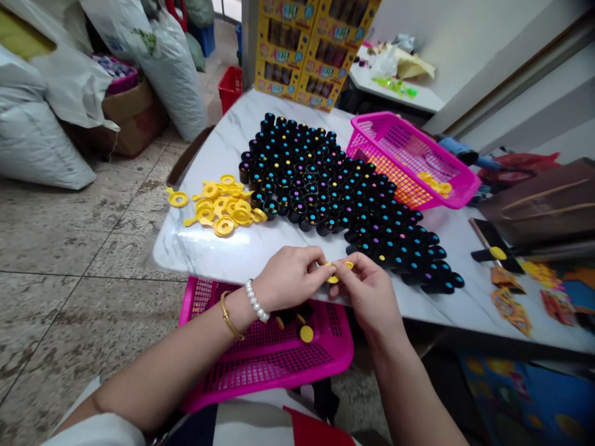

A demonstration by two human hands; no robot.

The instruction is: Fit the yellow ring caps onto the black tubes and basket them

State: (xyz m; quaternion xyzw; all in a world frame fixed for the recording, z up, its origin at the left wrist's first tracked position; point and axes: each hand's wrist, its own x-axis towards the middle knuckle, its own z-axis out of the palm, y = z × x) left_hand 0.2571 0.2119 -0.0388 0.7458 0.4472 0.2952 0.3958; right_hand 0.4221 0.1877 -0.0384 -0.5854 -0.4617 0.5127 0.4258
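My left hand [290,277], with a pearl bracelet [257,301] and a gold bangle [227,316] on its wrist, pinches a small yellow plastic ring piece [333,279] over the table's front edge. From the other side my right hand [369,286] grips the same piece between thumb and fingers, which partly hide it. A loose pile of yellow ring pieces with tabs [224,207] lies on the table to the left. Beyond my hands stand many black cylinders [320,179] in tight rows, with blue, purple and yellow dots inside their tops.
Below my hands, a pink basket [325,365] holds a few black cylinders with yellow caps [306,334]. Another pink basket [458,186] with yellow pieces stands at the right back. Yellow boxes [297,52] are stacked behind. A phone [486,234] lies right; white sacks [41,130] sit on the floor.
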